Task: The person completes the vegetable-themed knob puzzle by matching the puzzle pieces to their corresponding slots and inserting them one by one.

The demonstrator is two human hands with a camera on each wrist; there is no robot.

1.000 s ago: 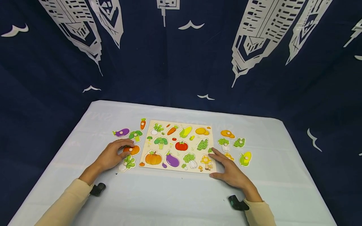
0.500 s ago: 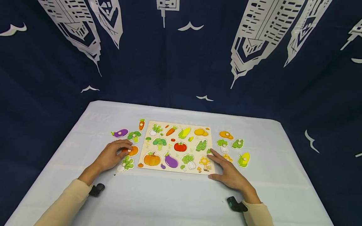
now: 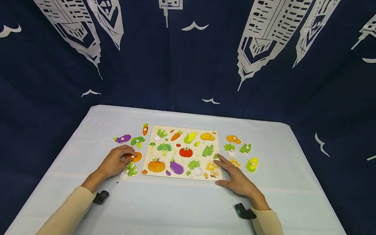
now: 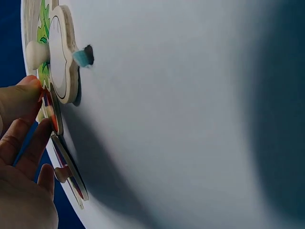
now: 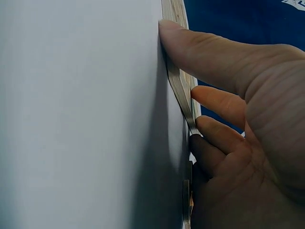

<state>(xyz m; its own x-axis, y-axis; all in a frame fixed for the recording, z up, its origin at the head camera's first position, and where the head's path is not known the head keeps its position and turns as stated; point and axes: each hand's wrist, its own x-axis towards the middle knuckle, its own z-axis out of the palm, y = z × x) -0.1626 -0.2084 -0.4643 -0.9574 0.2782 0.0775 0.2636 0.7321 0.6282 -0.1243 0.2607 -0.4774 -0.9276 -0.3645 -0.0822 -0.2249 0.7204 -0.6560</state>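
Observation:
A wooden vegetable puzzle board [image 3: 168,158] lies on the table. To its left, my left hand [image 3: 116,160] pinches an orange pumpkin puzzle piece [image 3: 137,157] with thumb and fingertips, which cover its left part. Some red shows below these fingertips in the left wrist view. Just nearer lies a turnip piece [image 4: 58,62] with a round wooden knob. My right hand [image 3: 238,179] rests at the board's right end, its fingers loosely extended. In the right wrist view, its thumb [image 5: 195,45] touches the board's edge [image 5: 177,83].
Carrot [image 3: 145,129], eggplant [image 3: 122,139] and broccoli [image 3: 137,141] pieces lie left of the board. On the right are potato [image 3: 233,139], bok choy [image 3: 230,150], asparagus [image 3: 245,148], mushroom [image 3: 235,163] and corn [image 3: 252,165] pieces. A dark curtain [image 3: 164,71] hangs behind the table.
The head view has turned slightly, so the whole scene sits a little farther left. Both hands keep their places at the pumpkin piece and the board.

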